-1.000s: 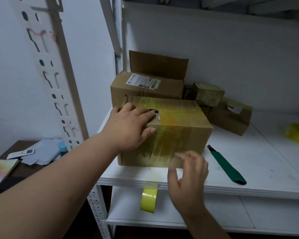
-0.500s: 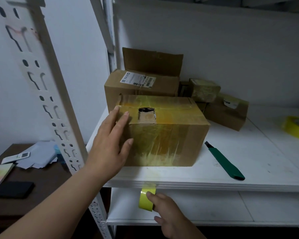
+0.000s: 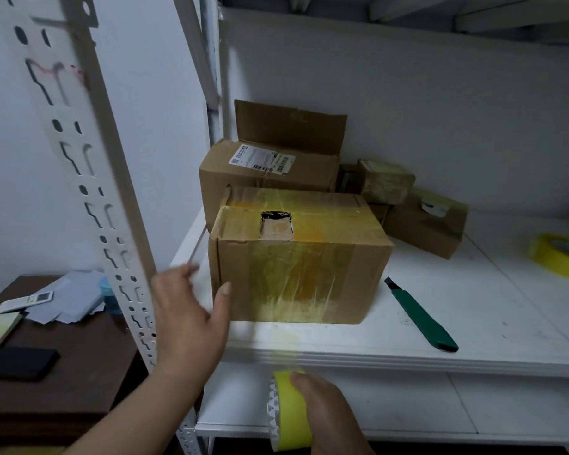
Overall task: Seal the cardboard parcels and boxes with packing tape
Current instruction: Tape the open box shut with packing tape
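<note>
white shelf: left hand spread, thumb touching box; right hand grips tape roll.

1. My left hand is spread flat with straight fingers at the near left corner of the taped cardboard box; only the thumb seems to touch it.
2. My right hand grips a yellow tape roll below the shelf edge, a strip of tape running up to the box front.
3. The box top has a torn square hole.
4. A green utility knife lies right of the box.
5. Behind it stand a labelled open box and smaller parcels.
6. A second yellow roll sits far right.
</note>
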`<state>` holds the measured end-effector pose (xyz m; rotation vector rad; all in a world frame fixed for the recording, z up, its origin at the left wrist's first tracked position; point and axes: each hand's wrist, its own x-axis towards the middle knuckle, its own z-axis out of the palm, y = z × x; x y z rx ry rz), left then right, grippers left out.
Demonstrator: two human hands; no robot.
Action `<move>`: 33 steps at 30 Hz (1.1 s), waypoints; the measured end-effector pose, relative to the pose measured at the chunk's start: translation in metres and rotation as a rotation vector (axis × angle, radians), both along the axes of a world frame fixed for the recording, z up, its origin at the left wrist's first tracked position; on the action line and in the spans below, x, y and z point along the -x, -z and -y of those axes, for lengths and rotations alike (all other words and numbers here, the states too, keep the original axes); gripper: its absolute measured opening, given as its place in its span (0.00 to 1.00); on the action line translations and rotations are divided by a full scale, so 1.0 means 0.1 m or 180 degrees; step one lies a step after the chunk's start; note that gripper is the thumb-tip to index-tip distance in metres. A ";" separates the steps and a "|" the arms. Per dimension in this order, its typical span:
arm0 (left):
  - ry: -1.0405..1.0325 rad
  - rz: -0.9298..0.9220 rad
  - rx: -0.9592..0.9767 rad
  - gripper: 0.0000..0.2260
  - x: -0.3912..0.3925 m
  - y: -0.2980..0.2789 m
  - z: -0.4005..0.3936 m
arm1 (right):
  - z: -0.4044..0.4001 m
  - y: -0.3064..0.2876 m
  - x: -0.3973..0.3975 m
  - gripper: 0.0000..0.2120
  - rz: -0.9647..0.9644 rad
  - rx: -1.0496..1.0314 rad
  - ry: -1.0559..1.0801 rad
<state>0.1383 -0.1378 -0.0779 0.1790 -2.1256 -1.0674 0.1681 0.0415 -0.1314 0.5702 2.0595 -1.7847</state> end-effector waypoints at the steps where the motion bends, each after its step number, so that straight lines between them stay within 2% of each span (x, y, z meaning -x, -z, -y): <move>1: 0.0056 0.0342 -0.0273 0.12 -0.09 0.09 -0.05 | 0.00 -0.05 -0.03 0.18 -0.0026 -0.0015 0.0014; 3: 0.0454 0.1671 -0.0688 0.20 -0.24 0.23 -0.18 | -0.01 -0.16 -0.08 0.16 -0.0156 -0.0070 -0.0132; 5: 0.0935 0.2801 -0.1737 0.24 -0.31 0.30 -0.32 | -0.03 -0.21 -0.10 0.13 -0.0283 -0.0186 -0.0244; 7: 0.1154 0.3083 -0.2759 0.26 -0.27 0.32 -0.40 | -0.05 -0.23 -0.11 0.11 -0.0346 -0.0313 -0.0340; 9: 0.1178 0.3083 -0.3045 0.24 -0.19 0.32 -0.41 | -0.04 -0.29 -0.14 0.10 -0.0417 -0.0442 -0.0461; 12: 0.1206 0.3097 -0.3099 0.09 -0.19 0.30 -0.43 | -0.03 -0.29 -0.16 0.10 -0.0495 -0.0538 -0.0413; 14: 0.1228 0.3119 -0.3136 0.04 -0.20 0.28 -0.44 | -0.03 -0.35 -0.16 0.11 -0.0528 -0.0604 -0.0410; 18: 0.1177 0.3099 -0.3389 0.07 -0.14 0.20 -0.44 | -0.06 -0.45 -0.17 0.12 -0.0638 -0.0670 -0.0429; 23: 0.1850 0.3131 -0.3911 0.18 -0.07 0.01 -0.45 | -0.01 -0.71 -0.34 0.07 -0.0854 -0.0609 -0.0800; 26: 0.1860 0.2836 -0.3505 0.15 -0.09 -0.17 -0.43 | -0.06 -0.86 -0.40 0.05 -0.1073 -0.0352 -0.0738; 29: 0.1793 0.2104 -0.2937 0.05 -0.12 -0.33 -0.38 | -0.12 -0.99 -0.41 0.15 -0.1307 -0.0094 -0.0732; 31: 0.1781 0.1611 -0.2432 0.02 -0.16 -0.45 -0.36 | -0.12 -1.08 -0.44 0.10 -0.1496 0.0010 -0.0750; 33: 0.1684 0.1140 -0.1965 0.03 -0.20 -0.58 -0.35 | -0.12 -1.12 -0.47 0.07 -0.1615 0.0190 -0.0869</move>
